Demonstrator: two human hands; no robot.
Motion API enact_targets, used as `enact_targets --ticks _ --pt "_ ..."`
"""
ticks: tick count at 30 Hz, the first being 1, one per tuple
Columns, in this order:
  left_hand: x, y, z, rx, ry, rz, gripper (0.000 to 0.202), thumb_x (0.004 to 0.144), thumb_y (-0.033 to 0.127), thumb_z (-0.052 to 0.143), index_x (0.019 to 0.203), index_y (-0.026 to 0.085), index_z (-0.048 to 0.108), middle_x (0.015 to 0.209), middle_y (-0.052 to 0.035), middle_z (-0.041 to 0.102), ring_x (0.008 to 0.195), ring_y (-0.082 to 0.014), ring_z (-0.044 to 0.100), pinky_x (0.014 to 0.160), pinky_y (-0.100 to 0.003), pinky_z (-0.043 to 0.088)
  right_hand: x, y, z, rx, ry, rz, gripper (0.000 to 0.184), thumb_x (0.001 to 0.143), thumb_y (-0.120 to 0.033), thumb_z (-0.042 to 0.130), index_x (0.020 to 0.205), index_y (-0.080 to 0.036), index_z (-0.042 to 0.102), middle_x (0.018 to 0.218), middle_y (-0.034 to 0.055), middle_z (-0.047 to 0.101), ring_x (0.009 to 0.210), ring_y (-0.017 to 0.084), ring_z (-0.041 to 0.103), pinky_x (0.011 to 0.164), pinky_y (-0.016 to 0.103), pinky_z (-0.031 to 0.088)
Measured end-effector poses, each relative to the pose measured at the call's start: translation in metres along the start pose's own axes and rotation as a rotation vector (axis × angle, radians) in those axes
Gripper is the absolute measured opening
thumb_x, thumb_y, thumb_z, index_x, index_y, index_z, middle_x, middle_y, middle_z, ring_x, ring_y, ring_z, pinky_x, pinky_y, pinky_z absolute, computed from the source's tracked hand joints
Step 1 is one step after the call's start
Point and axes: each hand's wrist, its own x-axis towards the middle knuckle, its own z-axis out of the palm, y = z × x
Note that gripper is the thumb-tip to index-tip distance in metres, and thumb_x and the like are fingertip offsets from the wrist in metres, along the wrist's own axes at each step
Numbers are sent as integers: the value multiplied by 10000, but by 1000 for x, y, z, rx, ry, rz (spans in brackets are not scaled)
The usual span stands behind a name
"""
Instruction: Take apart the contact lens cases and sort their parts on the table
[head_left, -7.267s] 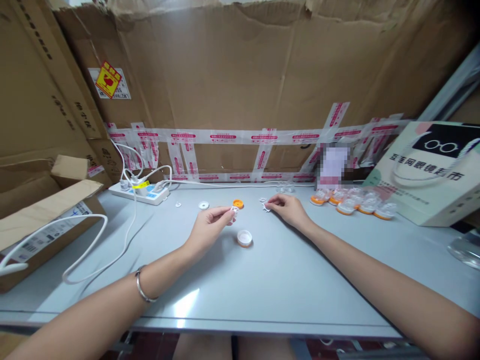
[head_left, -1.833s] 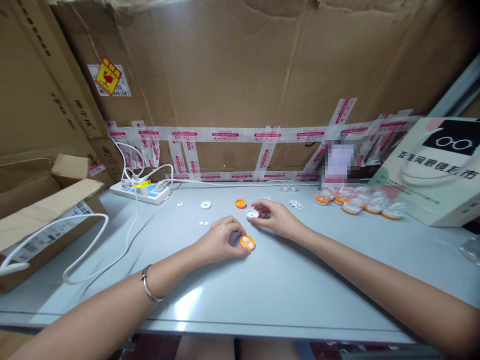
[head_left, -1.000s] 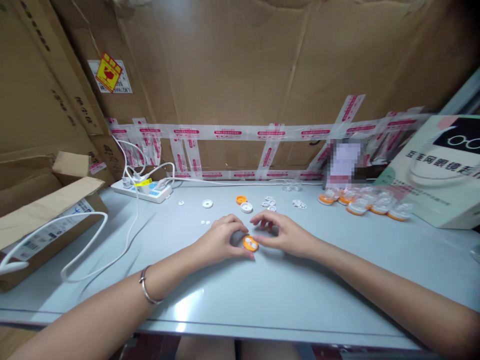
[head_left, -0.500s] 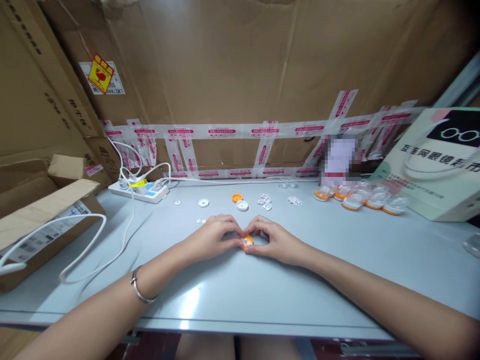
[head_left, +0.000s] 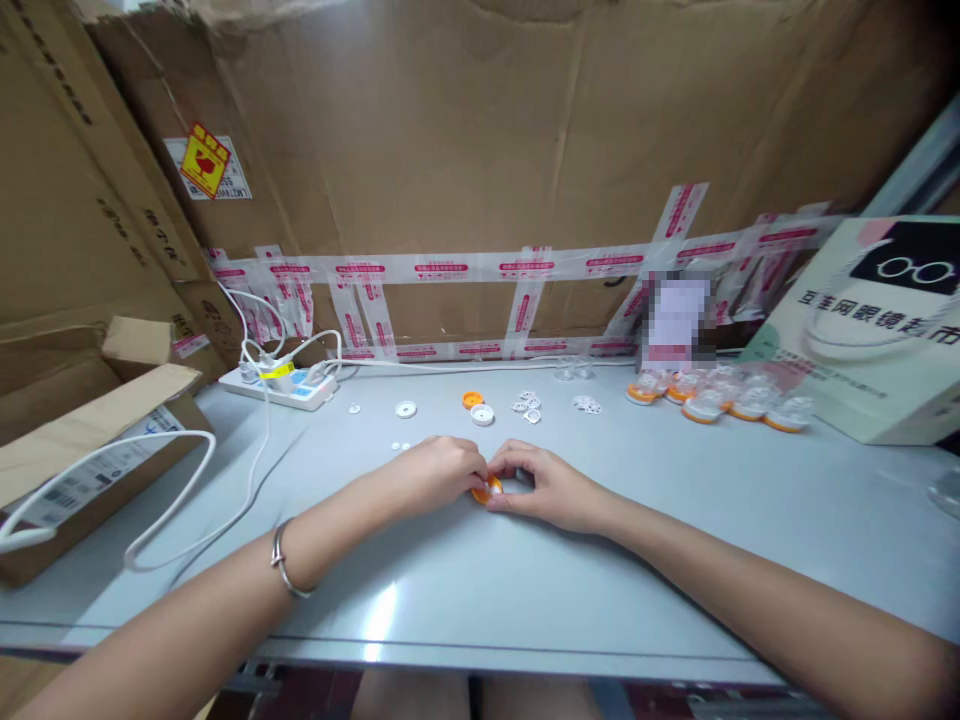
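My left hand [head_left: 439,470] and my right hand [head_left: 544,485] meet at the middle of the grey table [head_left: 525,590], fingers curled round a small orange cap [head_left: 486,490] with a white insert. Both hands pinch it from either side and mostly hide it. Behind them lie another orange cap [head_left: 472,400], a white round cap [head_left: 482,414], a white disc [head_left: 406,409] and a small heap of white perforated pieces [head_left: 527,406]. A second heap of white pieces [head_left: 586,404] lies further right.
A row of clear, orange-based containers [head_left: 712,398] stands at the back right beside a pale printed box [head_left: 862,330]. A white power strip [head_left: 277,385] with cables sits at the back left, an open cardboard box [head_left: 82,450] at the left. Taped cardboard walls the back.
My right hand came from the white cap at the back to the orange cap under my left hand. Both hands have since closed round it.
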Motion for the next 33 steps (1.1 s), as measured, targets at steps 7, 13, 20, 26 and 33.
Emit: enact_targets --ticks 7,13,20,26,33 --pt "-4 -6 -4 199 14 268 160 836 178 509 855 114 654 807 -91 671 794 -181 622 715 -256 469 0 2 -1 69 -18 5 218 653 -290 687 834 -172 655 857 32 550 811 153 523 779 293 426" --pt "-4 -4 7 246 115 214 124 796 170 531 776 129 647 725 -55 666 663 -151 612 621 -230 452 0 3 0 63 -6 3 222 649 -272 686 844 -170 659 842 29 545 803 152 521 774 295 430" --pt "-32 -35 -27 162 416 66 121 791 134 482 781 139 603 719 -32 628 661 -118 573 624 -207 436 -2 2 -1 76 0 30 274 655 -273 685 907 -169 670 902 49 575 835 162 539 814 309 425" --pt "-81 -80 -24 298 234 -9 218 863 178 404 802 139 610 756 -59 631 711 -140 594 664 -232 448 -3 0 -1 56 -8 53 283 653 -273 684 914 -164 665 916 54 581 846 165 538 819 313 424" --pt "-93 -86 -5 388 172 -50 267 893 192 358 843 135 613 789 -71 638 735 -154 605 668 -250 472 -3 -3 -2 36 -14 51 287 662 -277 677 926 -165 665 912 56 573 841 162 537 813 305 427"
